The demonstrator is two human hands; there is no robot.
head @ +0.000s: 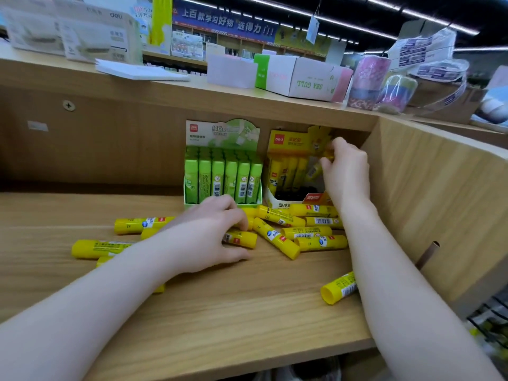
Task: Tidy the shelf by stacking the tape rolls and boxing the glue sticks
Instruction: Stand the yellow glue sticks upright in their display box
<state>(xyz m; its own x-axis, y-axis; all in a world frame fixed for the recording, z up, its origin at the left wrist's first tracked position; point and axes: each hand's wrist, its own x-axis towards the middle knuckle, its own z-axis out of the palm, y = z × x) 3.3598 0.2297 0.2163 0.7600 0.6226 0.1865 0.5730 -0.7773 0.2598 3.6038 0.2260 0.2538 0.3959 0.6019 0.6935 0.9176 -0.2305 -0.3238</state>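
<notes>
Several yellow glue sticks (pixel 276 238) lie loose on the wooden shelf (pixel 220 306), most in a heap near the back. My left hand (pixel 211 232) curls around one yellow stick (pixel 240 239) in that heap. At the back right stands a yellow display box (pixel 286 200), partly filled with upright sticks. My right hand (pixel 345 171) is over this box and pinches a yellow glue stick (pixel 316 169), held tilted inside the box. One stick (pixel 339 288) lies alone by my right forearm.
A green display box (pixel 222 177) full of green glue sticks stands left of the yellow one. A wooden side wall (pixel 428 204) closes the shelf on the right. On the upper shelf sit white boxes (pixel 299 77) and wrapped tape rolls (pixel 369 81).
</notes>
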